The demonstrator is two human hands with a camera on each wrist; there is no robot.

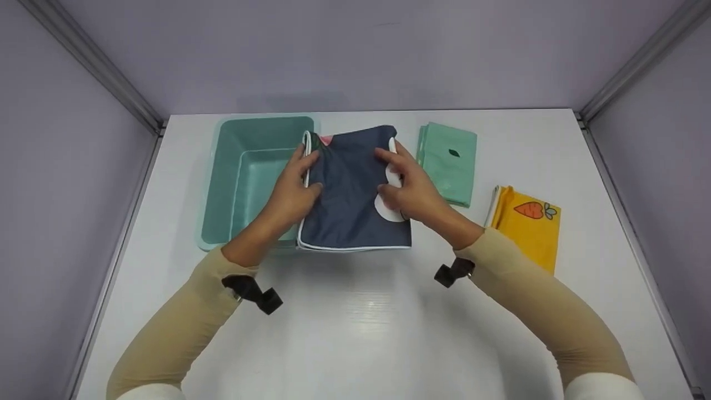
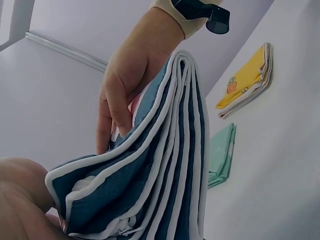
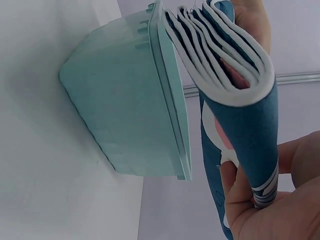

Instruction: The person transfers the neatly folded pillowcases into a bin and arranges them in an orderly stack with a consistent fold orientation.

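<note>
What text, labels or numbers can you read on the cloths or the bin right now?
No readable text, brand or number in any view.
Yellow folded cloth: only a carrot picture, no words.
Green folded cloth: only a small dark leaf mark, no words.
Navy folded cloth, held by the left hand and right hand: white and pink shapes, no lettering.
Teal bin: plain.

Walled recording booth, white tabletop

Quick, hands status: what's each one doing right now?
Left hand: grips the left edge of the folded navy cloth, fingers curled round it.
Right hand: grips the same cloth's right edge.
</note>
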